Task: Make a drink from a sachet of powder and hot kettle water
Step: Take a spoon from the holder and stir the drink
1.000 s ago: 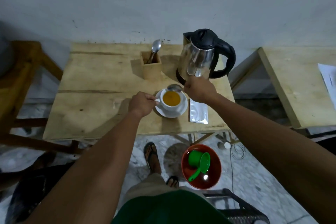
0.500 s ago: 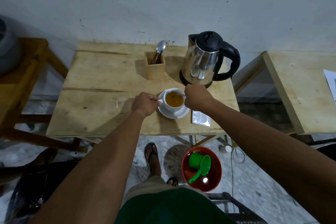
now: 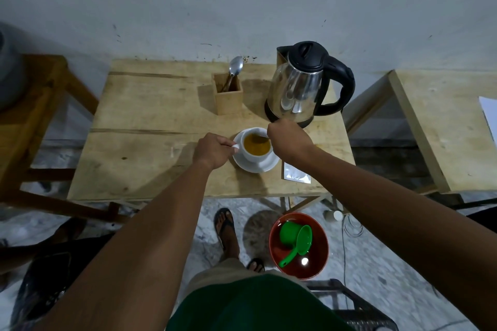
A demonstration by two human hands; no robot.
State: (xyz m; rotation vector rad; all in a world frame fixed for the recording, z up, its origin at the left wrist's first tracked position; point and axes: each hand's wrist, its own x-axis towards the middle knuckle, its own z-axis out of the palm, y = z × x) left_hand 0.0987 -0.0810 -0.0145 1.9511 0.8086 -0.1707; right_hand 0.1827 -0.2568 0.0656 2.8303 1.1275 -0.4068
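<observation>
A white cup (image 3: 251,157) of orange-brown drink stands on a white saucer (image 3: 265,166) near the front of the wooden table (image 3: 150,148). My left hand (image 3: 215,149) pinches the cup's handle on its left side. My right hand (image 3: 289,140) grips a metal spoon (image 3: 260,138) whose bowl dips into the drink. A steel kettle (image 3: 301,88) with a black lid and handle stands just behind my right hand. The silver sachet (image 3: 295,176) lies flat to the right of the saucer, partly under my right forearm.
A wooden holder (image 3: 228,95) with another spoon (image 3: 235,66) stands left of the kettle. A second wooden table (image 3: 441,126) is at the right, a wooden stand (image 3: 35,105) at the left. On the floor sit a red basin (image 3: 320,247) with a green scoop (image 3: 295,242) and my sandalled feet.
My right hand has lowered the spoon from above the cup's far rim into the drink. My left hand has stayed on the cup's handle.
</observation>
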